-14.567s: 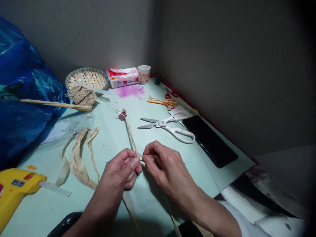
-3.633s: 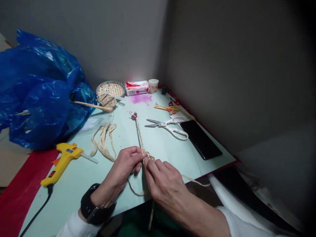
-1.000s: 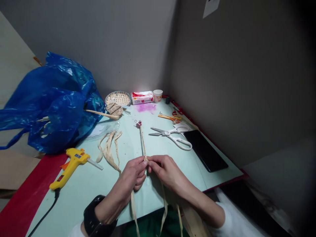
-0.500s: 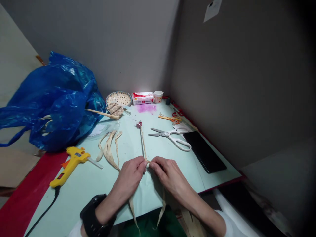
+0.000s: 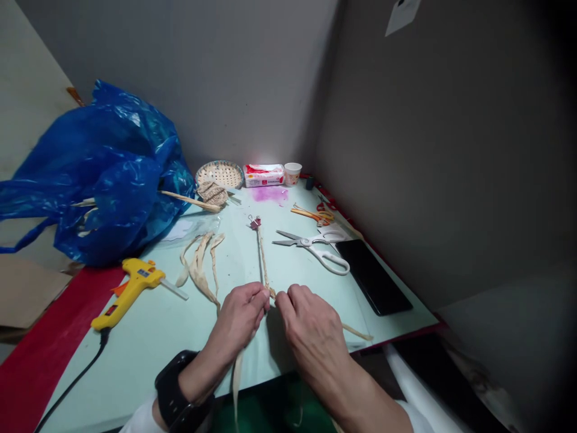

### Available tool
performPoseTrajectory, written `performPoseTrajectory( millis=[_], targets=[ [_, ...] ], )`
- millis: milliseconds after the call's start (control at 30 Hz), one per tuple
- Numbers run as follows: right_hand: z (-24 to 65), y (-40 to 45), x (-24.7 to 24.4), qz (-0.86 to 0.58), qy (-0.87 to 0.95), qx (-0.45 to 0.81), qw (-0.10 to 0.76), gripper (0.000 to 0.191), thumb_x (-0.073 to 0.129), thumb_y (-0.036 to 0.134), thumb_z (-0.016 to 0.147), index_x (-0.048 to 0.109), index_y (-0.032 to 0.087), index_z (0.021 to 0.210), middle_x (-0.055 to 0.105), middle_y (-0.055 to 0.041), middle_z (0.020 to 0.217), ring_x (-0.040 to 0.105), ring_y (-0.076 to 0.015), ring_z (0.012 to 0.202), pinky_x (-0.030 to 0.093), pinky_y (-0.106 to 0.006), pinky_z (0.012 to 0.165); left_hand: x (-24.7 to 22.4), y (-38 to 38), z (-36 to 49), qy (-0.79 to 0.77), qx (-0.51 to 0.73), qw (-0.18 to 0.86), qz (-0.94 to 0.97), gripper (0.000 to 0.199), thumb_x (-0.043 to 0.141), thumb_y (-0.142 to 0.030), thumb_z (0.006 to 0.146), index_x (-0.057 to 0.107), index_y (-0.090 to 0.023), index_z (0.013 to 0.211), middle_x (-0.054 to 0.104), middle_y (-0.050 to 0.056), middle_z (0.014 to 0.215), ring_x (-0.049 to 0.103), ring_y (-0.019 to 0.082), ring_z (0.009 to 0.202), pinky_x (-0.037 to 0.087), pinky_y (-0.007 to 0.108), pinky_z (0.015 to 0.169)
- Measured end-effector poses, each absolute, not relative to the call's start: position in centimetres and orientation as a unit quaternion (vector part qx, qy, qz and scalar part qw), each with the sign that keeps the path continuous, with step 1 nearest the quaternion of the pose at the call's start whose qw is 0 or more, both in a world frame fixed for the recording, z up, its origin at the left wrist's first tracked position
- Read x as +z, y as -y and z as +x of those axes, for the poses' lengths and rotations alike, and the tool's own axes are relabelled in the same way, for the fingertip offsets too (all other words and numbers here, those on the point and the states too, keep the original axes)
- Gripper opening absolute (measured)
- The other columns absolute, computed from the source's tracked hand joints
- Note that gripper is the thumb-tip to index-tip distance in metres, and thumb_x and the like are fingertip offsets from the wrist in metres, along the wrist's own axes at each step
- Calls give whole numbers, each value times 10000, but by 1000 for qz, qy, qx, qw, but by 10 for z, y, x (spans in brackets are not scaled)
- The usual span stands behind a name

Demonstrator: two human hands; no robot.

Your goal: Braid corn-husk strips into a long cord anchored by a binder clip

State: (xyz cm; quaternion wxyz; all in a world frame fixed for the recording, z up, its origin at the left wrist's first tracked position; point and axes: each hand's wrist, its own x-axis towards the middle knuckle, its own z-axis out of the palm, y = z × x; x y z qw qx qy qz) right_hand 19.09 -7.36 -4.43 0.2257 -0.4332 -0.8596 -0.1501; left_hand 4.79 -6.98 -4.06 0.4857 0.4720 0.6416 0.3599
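A thin braided cord of pale dried husk runs toward me from a dark red binder clip on the table. At its near end my left hand pinches the husk strands, and a loose strip hangs below it past the table edge. Close beside it, my right hand is closed on a strand at the same end of the cord. Another strip sticks out to the right from behind that hand. Loose husk strips lie left of the cord.
White-handled scissors and a black phone lie to the right. A yellow glue gun with a cord is at left, below a blue plastic bag. Behind stand a woven basket, a tissue pack and a paper cup.
My right hand has turned over, knuckles up, and its strip now points right across the table instead of hanging down. My left hand stays pinching the cord's end. The view has shifted slightly.
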Motion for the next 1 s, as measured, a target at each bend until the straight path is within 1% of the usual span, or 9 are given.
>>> performPoseTrajectory(
  millis=[267, 400, 533, 667, 733, 767, 833, 933, 1000],
  targets=[
    [187, 99, -42, -418, 876, -138, 199, 507, 471, -35, 649, 513, 73, 1143, 593, -43, 727, 517, -186, 512, 328, -324, 444, -39, 69, 47, -586, 393, 574, 416, 289, 568, -385, 811, 537, -170, 622, 313, -102, 436, 172, 43, 371, 91, 206, 400],
    [184, 106, -48, -440, 867, -115, 204, 417, 460, -36, 636, 553, 111, 1015, 597, -44, 695, 528, -183, 470, 317, -316, 415, -35, 67, 46, -569, 395, 596, 406, 257, 556, -312, 837, 652, -111, 709, 505, -34, 479, 276, 28, 362, 151, 188, 400],
    [183, 111, -54, -441, 870, -93, 197, 319, 486, -40, 618, 559, 150, 863, 580, -35, 651, 529, -179, 454, 292, -306, 405, -32, 69, 43, -546, 390, 634, 386, 276, 549, -310, 856, 679, -92, 749, 392, -70, 389, 239, 31, 351, 120, 183, 384],
    [186, 113, -51, -416, 884, -105, 184, 313, 541, -13, 653, 606, 109, 934, 593, -50, 680, 548, -207, 524, 320, -320, 444, -32, 72, 40, -522, 391, 666, 363, 302, 532, -321, 872, 623, -108, 677, 290, -102, 380, 126, 21, 354, 67, 189, 375],
    [191, 109, -43, -393, 893, -88, 199, 179, 570, 44, 732, 626, 131, 877, 587, -43, 674, 547, -208, 563, 343, -329, 490, -35, 72, 39, -518, 397, 674, 346, 301, 550, -321, 864, 560, -128, 634, 311, -98, 423, 111, 16, 371, 48, 188, 374],
    [195, 106, -38, -389, 894, -71, 212, 82, 570, 98, 792, 625, 154, 816, 582, -39, 666, 542, -205, 578, 350, -332, 517, -36, 72, 39, -517, 402, 676, 338, 291, 564, -319, 856, 532, -137, 631, 347, -90, 456, 115, 14, 381, 45, 186, 375],
    [202, 94, -27, -405, 881, -11, 243, 186, 526, 231, 905, 611, 185, 746, 591, -44, 696, 549, -202, 639, 373, -332, 588, -38, 72, 40, -516, 411, 677, 325, 267, 595, -310, 841, 500, -148, 651, 405, -73, 522, 133, 14, 404, 48, 180, 379],
    [207, 68, -15, -452, 841, 155, 254, 184, 507, 292, 939, 614, 169, 1026, 641, -87, 933, 586, -213, 835, 417, -317, 710, -40, 72, 40, -511, 417, 680, 319, 243, 613, -321, 838, 508, -153, 699, 390, -76, 549, 149, 21, 429, 59, 173, 389],
    [206, 51, -15, -419, 817, 333, 216, 240, 512, 325, 938, 579, 161, 1101, 656, -69, 917, 600, -188, 806, 433, -281, 693, -40, 72, 40, -509, 418, 681, 319, 234, 605, -342, 847, 533, -149, 737, 374, -77, 551, 168, 25, 436, 68, 169, 396]
  ],
)
